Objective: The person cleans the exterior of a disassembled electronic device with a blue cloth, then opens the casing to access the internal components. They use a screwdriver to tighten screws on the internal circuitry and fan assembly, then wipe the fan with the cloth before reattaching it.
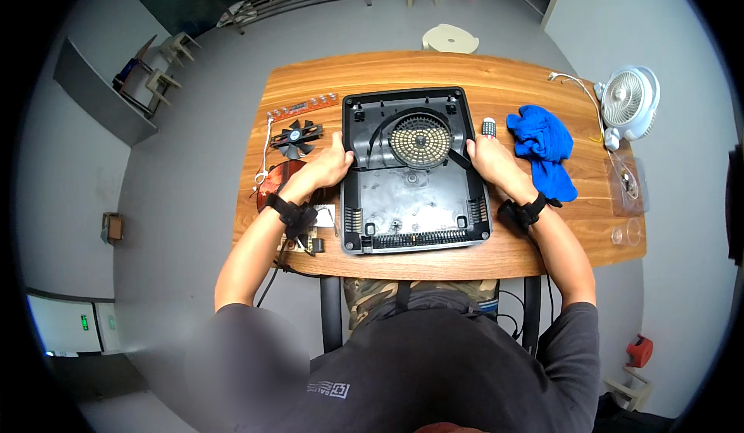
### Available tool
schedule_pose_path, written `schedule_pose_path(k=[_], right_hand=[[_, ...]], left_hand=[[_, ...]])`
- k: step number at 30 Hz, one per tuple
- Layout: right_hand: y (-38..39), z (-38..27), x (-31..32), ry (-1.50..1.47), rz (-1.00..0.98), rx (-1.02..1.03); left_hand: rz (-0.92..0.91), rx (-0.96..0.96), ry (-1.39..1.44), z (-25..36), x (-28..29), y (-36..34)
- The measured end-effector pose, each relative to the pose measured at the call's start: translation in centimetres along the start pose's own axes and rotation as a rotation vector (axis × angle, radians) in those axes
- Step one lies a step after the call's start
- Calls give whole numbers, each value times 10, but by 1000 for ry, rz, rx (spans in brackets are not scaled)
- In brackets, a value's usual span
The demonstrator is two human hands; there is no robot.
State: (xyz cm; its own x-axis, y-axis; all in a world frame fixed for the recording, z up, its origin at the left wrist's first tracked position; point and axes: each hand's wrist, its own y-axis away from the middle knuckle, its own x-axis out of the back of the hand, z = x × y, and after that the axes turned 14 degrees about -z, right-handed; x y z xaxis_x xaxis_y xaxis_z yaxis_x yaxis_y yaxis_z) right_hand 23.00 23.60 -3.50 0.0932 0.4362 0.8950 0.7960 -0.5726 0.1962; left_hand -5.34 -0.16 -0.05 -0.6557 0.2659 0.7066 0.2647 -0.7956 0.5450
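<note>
A black plastic casing (418, 204), which looks like the lower shell of an induction cooker, lies on the wooden table in front of me. Its inside faces up, with a round vent grille (420, 140) in the upper half and slots along the near edge. My left hand (332, 163) grips the left rim, and my right hand (491, 160) holds the right rim at about the same height; the fingertips are partly hidden. Left of the casing are a black fan (295, 138), a copper coil (277, 189) partly behind my left forearm, and a circuit board (308, 242).
A narrow strip board (304, 108) lies at the far left. Right of the casing are a small dark cylinder (488, 128), a crumpled blue cloth (540, 143), a white desk fan (629, 104), a clear plastic box (626, 187) and a clear cup (628, 233). Beyond the table stands a stool (450, 39).
</note>
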Motion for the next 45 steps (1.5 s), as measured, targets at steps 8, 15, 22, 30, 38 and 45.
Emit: schedule_pose_path(k=[8,15,22,30,38,45], right_hand=[[-4,-3,30,42,-4,10],[-18,-94,64,75,-1,211],[-70,-218,6,121,-324,611],[-117,-306,-57,280,-630,541],[-137,-303,-88,166,-635,473],[-153,-299,-96,90,-759,406]], left_hand=[[20,-84,24,-37,31,51],[40,-70,-28,-112,25,110],[70,-48,102,-139,6,156],[213,-34,-55,-146,-22,185],[176,29,-144,-132,-40,193],[208,65,-58,-130,-50,184]])
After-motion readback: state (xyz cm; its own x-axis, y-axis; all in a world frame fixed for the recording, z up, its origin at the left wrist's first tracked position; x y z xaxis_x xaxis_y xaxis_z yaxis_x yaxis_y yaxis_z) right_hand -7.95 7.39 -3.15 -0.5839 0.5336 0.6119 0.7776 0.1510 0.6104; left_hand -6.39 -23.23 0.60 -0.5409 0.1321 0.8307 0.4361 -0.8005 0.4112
